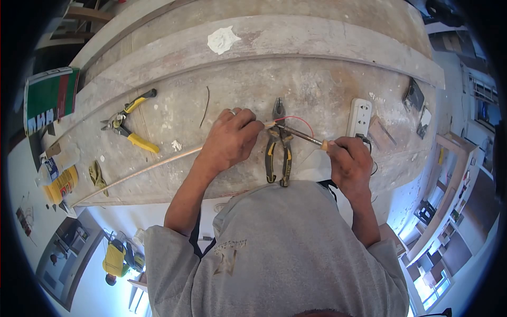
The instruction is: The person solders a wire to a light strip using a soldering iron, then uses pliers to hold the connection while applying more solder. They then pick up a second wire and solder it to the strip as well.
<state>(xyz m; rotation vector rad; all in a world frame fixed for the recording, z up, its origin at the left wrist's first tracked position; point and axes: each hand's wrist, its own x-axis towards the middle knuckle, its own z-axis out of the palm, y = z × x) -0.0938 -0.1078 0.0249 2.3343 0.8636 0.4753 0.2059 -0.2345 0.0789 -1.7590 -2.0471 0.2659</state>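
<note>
My left hand (232, 138) is closed around the end of a long thin pale strip (153, 168), which runs down left across the bench. In my right hand (351, 161) is a soldering iron (306, 137), its metal shaft pointing left. The iron's tip meets the strip's end just beyond my left fingers; the exact contact is too small to make out. A thin red wire (302, 119) curves over the shaft from that spot. Beneath the tip lie combination pliers (279, 145) with black and yellow handles, jaws pointing away from me.
Yellow-handled snips (129, 122) and a short dark wire (205, 106) lie to the left. A white power strip (360, 117) is at right, near a dark phone-like object (413, 94). Bottles (59, 185) stand at the left edge. A raised board (317, 39) spans the back; a person (117, 259) is behind.
</note>
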